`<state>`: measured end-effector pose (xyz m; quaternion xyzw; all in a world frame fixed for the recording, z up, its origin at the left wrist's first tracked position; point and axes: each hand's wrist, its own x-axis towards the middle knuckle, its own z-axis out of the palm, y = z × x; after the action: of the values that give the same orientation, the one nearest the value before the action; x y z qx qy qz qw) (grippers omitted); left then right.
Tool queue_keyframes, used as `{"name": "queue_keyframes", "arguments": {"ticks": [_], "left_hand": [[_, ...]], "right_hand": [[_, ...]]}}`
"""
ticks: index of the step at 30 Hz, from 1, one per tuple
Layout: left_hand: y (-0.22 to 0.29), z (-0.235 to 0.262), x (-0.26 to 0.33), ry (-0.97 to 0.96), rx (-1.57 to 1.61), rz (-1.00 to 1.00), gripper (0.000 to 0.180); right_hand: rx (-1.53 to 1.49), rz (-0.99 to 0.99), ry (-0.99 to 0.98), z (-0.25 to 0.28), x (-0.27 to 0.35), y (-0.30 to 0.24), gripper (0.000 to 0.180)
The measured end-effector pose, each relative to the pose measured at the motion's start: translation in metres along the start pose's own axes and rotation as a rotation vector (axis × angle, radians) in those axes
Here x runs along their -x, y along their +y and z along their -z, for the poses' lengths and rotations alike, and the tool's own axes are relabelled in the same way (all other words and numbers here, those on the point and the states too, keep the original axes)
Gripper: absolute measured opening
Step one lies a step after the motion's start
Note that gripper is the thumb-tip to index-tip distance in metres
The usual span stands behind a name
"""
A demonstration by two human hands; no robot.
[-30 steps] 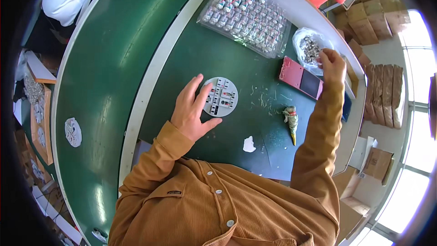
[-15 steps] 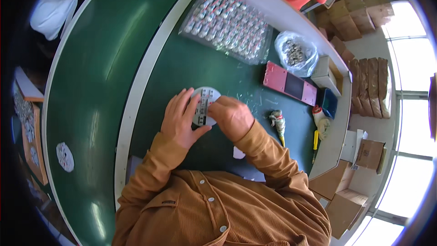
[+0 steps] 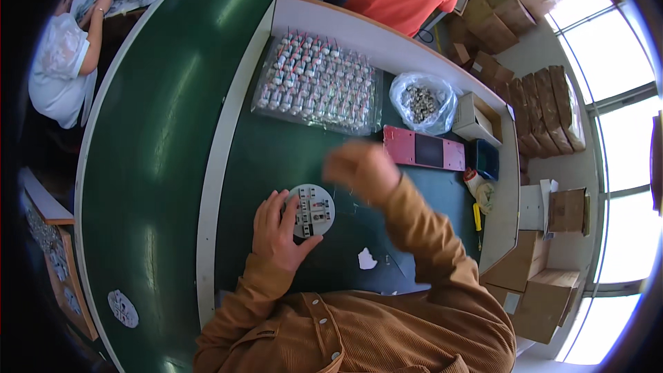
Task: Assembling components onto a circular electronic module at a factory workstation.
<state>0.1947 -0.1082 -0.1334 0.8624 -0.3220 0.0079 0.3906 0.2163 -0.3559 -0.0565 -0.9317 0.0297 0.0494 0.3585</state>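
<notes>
A round white disc (image 3: 327,200) with rows of small black and metal parts lies on the green bench. My left hand (image 3: 275,224) grips it at its left side, fingers curled over the rim and thumb along the lower edge. Above and right of the disc, apart from it, my right hand (image 3: 362,169) is smeared by motion, so its fingers and anything in them cannot be made out. Beyond it sits a clear plastic tray (image 3: 376,100) of small rounded parts (image 3: 311,83) with red and dark wires.
Right of the tray stand a plastic bag (image 3: 442,114) of small metal pieces, a pink plate (image 3: 400,146) with a dark panel and an open box (image 3: 473,121). A white scrap (image 3: 367,259) lies near me. Left runs a green belt (image 3: 148,166) with discs; a person (image 3: 59,72) works beyond.
My right hand has come off the disc and swung up and right. My left hand stays on the disc. The whole view has shifted, and my right forearm now covers the wrapped yellow-ended tool.
</notes>
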Motion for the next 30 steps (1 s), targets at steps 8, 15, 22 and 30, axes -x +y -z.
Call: {"name": "queue_keyframes", "arguments": {"ticks": [8, 15, 22, 30], "left_hand": [[0.002, 0.0, 0.001, 0.002, -0.013, 0.033, 0.085], [0.003, 0.002, 0.006, 0.011, 0.014, 0.009, 0.082], [0.005, 0.004, 0.0, 0.03, 0.007, -0.012, 0.08], [-0.001, -0.008, 0.004, 0.038, -0.032, -0.05, 0.083]], "right_hand": [[0.286, -0.265, 0.468, 0.048, -0.204, 0.093, 0.054], [0.261, -0.228, 0.401, 0.055, -0.162, 0.048, 0.043], [0.115, -0.098, 0.602, 0.036, -0.105, 0.073, 0.027], [0.311, -0.001, 0.553, 0.05, -0.147, 0.079, 0.029]]}}
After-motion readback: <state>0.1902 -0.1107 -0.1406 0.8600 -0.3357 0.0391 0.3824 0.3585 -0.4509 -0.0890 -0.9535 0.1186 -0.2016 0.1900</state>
